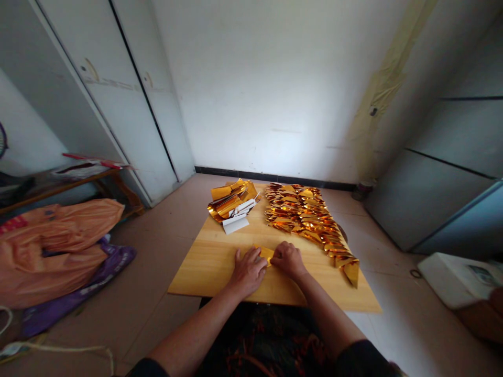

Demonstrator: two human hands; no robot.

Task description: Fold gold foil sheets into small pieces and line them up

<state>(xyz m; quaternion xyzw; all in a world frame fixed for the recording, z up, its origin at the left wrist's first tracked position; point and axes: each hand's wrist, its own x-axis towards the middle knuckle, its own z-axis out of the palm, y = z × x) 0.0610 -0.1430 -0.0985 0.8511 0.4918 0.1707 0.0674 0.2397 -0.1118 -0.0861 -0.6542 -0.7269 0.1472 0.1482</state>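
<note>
1. Gold sheet (268, 252), one: is being held on the bench (198, 264), toward the near edge.
2. Right hand (288, 259): sheet's edge is being pinched, grip narrow.
3. Left hand (249, 268): sheet is being steadied (grip closure cannot be told).
4. Risk: skewing is possibly being invited by uneven pressure.

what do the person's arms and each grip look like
The left grip and right grip are bare five-fingered hands, with no gloves or watch to be seen. The forearms are bare too, with no cables or markings visible. The left sleeve and right sleeve are dark, ending high on the forearms.
</note>
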